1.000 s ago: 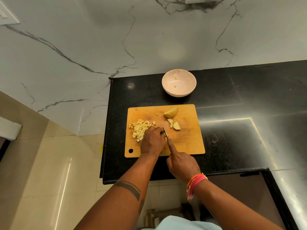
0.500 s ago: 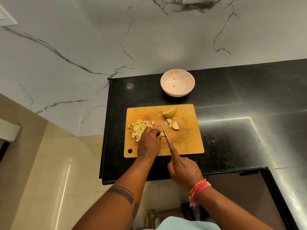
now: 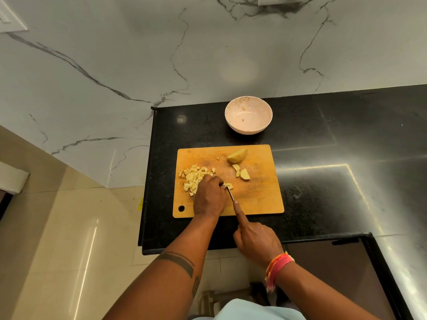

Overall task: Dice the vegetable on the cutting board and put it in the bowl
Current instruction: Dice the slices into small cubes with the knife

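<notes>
On the black tabletop (image 3: 323, 158) lies a wooden cutting board (image 3: 258, 199), and the left hand (image 3: 210, 197) rests on its near left part, fingers curled over a small vegetable piece (image 3: 228, 185), with a heap of diced pieces (image 3: 195, 176) just left of and beyond it. The right hand (image 3: 256, 241) has its grip on a knife (image 3: 230, 194), forefinger stretched along the spine and the blade down at the piece, though the handle is hidden so the hold itself can only be supposed. A larger wedge (image 3: 237, 155) and two slices (image 3: 241, 173) lie toward the board's far side, and a pale bowl (image 3: 263, 127) stands beyond the board, apart from it, holding what seem to be a few tiny scraps.
</notes>
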The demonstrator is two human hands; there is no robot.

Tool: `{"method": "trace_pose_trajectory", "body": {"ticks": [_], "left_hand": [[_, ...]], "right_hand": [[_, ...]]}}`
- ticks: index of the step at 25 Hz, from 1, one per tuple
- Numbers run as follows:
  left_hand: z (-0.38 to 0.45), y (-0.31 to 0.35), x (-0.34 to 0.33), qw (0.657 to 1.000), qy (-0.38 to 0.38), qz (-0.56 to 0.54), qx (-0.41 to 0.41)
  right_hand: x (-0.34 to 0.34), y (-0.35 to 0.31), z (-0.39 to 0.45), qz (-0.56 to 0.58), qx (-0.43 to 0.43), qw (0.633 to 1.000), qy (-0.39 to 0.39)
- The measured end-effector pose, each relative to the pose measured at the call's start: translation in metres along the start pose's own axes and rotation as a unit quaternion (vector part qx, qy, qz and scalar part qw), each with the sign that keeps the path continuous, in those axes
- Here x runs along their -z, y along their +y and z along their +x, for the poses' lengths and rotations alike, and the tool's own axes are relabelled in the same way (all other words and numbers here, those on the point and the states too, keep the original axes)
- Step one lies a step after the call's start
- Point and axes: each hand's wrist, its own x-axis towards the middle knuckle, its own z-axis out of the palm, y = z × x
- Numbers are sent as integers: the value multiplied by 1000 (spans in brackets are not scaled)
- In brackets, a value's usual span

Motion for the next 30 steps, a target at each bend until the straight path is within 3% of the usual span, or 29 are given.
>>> {"method": "trace_pose_trajectory", "body": {"ticks": [10, 19, 24, 30], "left_hand": [[-3, -10, 5, 999, 30, 3, -23], [-2, -24, 18, 999, 45, 5, -14], [2, -15, 13, 999, 40, -2, -31], [14, 29, -9, 996, -14, -30, -86]], "right_hand": [[0, 4, -2, 53, -40, 997, 25], [-1, -44, 42, 48, 13, 999, 18], [12, -22, 39, 85, -6, 994, 69], [22, 26, 17, 128, -88, 979, 133]]}}
